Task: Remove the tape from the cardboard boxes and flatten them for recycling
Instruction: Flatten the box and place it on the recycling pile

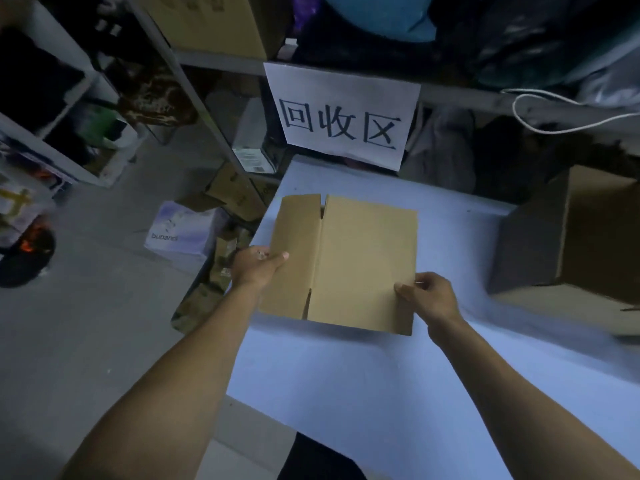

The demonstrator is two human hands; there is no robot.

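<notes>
A flattened brown cardboard box (349, 261) is held just above the light blue table (381, 393), its flaps spread out at the left. My left hand (256, 266) grips the left flap, thumb on top and fingers underneath, with something clear and crinkled showing at the fingers. My right hand (427, 296) pinches the box's right edge near its lower corner. A second cardboard box (585, 237) stands unfolded at the table's right side, partly cut off by the frame edge.
A white paper sign (343, 119) with three large characters hangs from the shelf behind the table. Shelving (207, 109) with boxes and bags runs along the back and left. A white printed box (183, 230) and other cartons lie on the grey floor left of the table.
</notes>
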